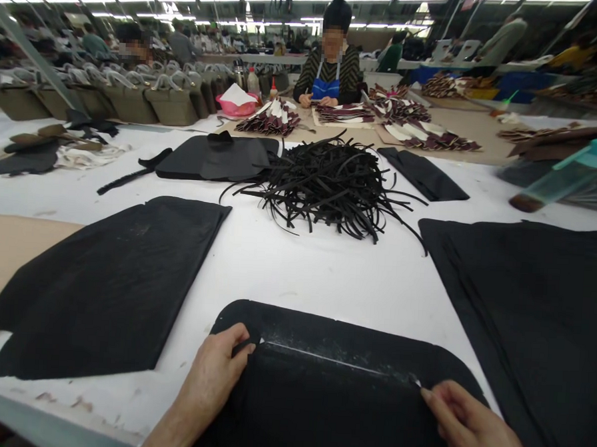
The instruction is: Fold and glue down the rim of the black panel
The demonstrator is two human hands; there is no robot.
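I have the black panel (328,418) at six o'clock on the white table (316,271). At seven, the left hand (218,366) pinches it by one end of a thin white line (321,361); at five, the right hand (473,419) pinches it near the other end. I see black strips (330,185) heaped at twelve.

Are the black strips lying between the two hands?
No, the black strips lie farther back on the white table, beyond the left hand and right hand.
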